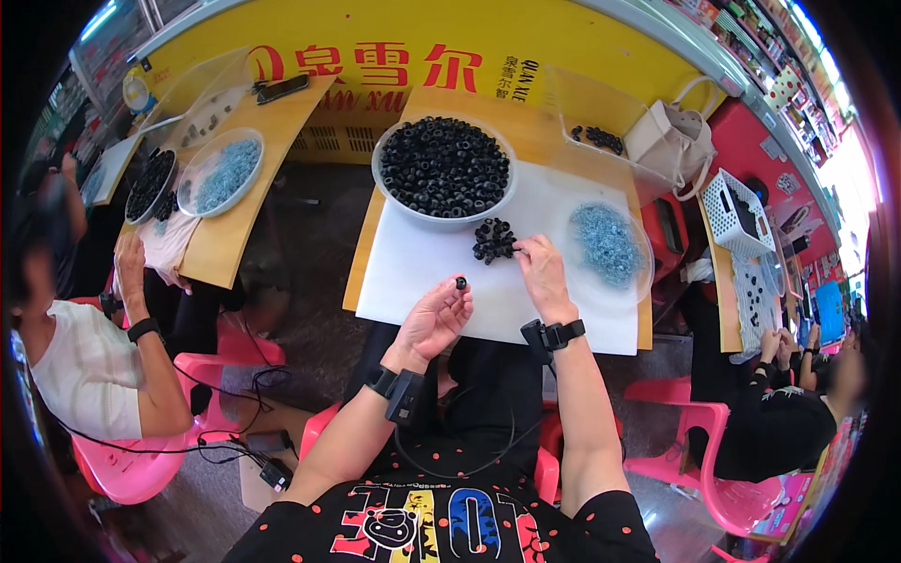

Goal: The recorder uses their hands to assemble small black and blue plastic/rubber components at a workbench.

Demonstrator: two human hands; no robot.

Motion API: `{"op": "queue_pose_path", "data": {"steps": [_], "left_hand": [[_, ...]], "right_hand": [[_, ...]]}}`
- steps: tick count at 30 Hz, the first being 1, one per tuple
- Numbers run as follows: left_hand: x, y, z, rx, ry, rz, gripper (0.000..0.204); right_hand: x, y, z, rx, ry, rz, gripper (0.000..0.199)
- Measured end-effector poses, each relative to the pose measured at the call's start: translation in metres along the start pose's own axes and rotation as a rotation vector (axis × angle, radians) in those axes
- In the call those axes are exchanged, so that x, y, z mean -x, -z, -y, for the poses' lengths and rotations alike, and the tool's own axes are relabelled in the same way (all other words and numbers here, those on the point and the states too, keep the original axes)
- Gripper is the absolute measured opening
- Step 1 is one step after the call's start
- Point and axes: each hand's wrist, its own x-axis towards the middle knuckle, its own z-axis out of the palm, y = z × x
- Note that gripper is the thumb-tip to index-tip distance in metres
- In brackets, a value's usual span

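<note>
Between the thumb and fingertips of my left hand (436, 317) is a small black round cap (461, 282), held near the front edge of the white board (413, 305). My right hand (542, 270) has its fingers pinched together at the right side of a small pile of black caps (494, 241); what lies between the fingertips is hidden. Behind the pile stands a wide white bowl (450, 223) heaped with similar black pieces. To the right of my right hand, a clear shallow tray (643, 281) holds many small pale-blue translucent pieces (610, 246).
A clear bin (601, 113) with black pieces and a beige bag (671, 141) stand at the back right. Co-workers sit at tables on both sides, on pink chairs (141, 460). Cables (235, 441) hang at my left. A yellow panel (375, 28) borders the table's far side.
</note>
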Motion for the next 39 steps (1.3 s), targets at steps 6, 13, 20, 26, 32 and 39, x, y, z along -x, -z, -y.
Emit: {"op": "queue_pose_path", "data": {"steps": [6,13,20,26,32,39], "left_hand": [[0.001,0.003,0.001,0.003,-0.009,0.043,0.024],[0.004,0.002,0.001,-0.004,0.003,0.062,0.024],[0.005,0.011,0.003,-0.052,-0.012,0.111,0.024],[0.007,0.013,0.002,-0.066,-0.009,0.111,0.026],[0.011,0.008,0.0,-0.075,0.012,0.125,0.026],[0.012,0.006,0.001,-0.091,0.026,0.096,0.025]], "right_hand": [[0.0,-0.008,-0.006,-0.021,-0.061,-0.042,0.013],[0.003,0.006,-0.012,-0.092,-0.24,0.027,0.011],[0.012,0.012,-0.016,-0.019,-0.054,-0.115,0.013],[-0.01,0.011,-0.016,0.163,-0.056,0.083,0.019],[-0.005,0.003,-0.027,0.184,0.012,0.033,0.019],[0.04,0.02,0.026,-0.827,-0.448,0.044,0.024]]}}
